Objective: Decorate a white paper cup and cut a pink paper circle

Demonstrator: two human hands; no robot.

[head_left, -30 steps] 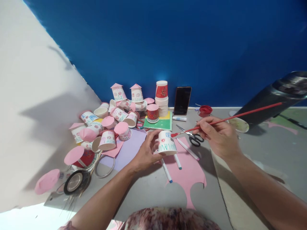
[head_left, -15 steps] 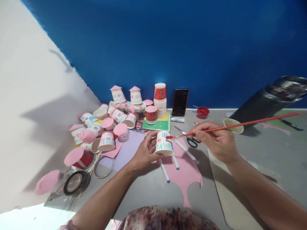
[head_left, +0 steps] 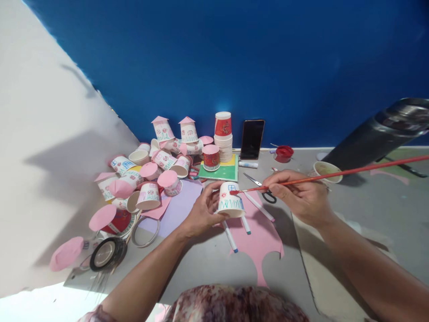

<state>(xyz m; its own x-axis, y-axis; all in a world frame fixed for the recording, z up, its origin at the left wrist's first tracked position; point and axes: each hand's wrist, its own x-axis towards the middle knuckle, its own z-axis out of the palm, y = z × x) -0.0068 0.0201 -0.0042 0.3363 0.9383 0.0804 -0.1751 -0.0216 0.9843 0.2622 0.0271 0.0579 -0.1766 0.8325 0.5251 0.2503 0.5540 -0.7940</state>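
My left hand (head_left: 208,206) is closed around the side of a white paper cup (head_left: 230,202), held upside down above the table. Blue window lines, a red flower and blue-green zigzag strokes mark its wall. Between the thumb and fingers of my right hand (head_left: 298,194) is a long red paintbrush (head_left: 321,176). Its red-coated tip meets the cup's wall just below the window drawing. Below the cup lie a pink paper sheet (head_left: 251,237) with rounded cutouts and several white markers (head_left: 230,237). Black-handled scissors (head_left: 269,197) are partly hidden behind my right hand.
Many decorated cups with pink paper tops (head_left: 148,195) are heaped at the left. A cup stack (head_left: 223,147) stands at the back, beside a leaning phone (head_left: 252,139). To the right are a red paint pot (head_left: 283,154), a pale cup (head_left: 326,170) and a dark bottle (head_left: 362,134).
The brush tip has shifted slightly left on the cup's wall, while the brush handle tilts a little differently. Both hands keep their holds, and the camera view has moved slightly.
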